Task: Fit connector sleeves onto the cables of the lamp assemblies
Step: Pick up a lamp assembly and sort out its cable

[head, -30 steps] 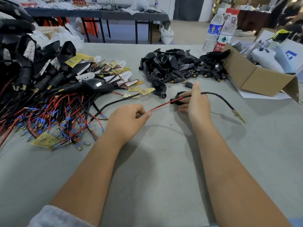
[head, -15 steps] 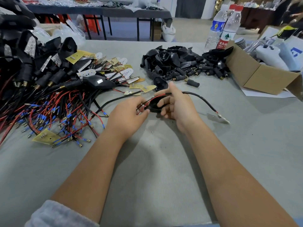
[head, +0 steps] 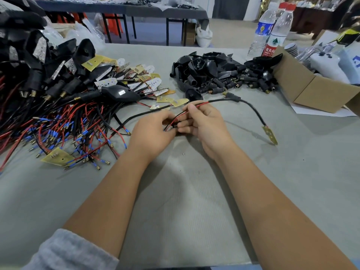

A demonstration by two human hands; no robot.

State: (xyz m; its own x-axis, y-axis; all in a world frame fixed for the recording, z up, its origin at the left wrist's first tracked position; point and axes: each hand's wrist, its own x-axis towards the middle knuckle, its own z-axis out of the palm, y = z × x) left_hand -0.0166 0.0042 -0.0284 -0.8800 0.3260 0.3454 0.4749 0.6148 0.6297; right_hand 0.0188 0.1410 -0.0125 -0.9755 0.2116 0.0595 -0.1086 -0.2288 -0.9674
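Observation:
My left hand (head: 153, 131) and my right hand (head: 204, 123) meet at the table's middle, both pinching the red and black wire ends (head: 175, 118) of one lamp cable. The black cable (head: 253, 109) arcs away to the right. It ends in a small yellow circuit board (head: 270, 135) that hangs just above the table. A black connector sleeve (head: 232, 97) with a brass tip sits along the cable behind my right hand. What lies between my fingertips is hidden.
A big tangle of wired lamp assemblies (head: 58, 114) fills the left side. A heap of black sleeves and housings (head: 220, 73) lies at the back centre. A cardboard box (head: 311, 88) and two water bottles (head: 272, 32) stand at the right rear.
My right hand slid in along the cable toward my left hand, and the hands now meet at the wire ends. The cable's loop and yellow board swung out to the right.

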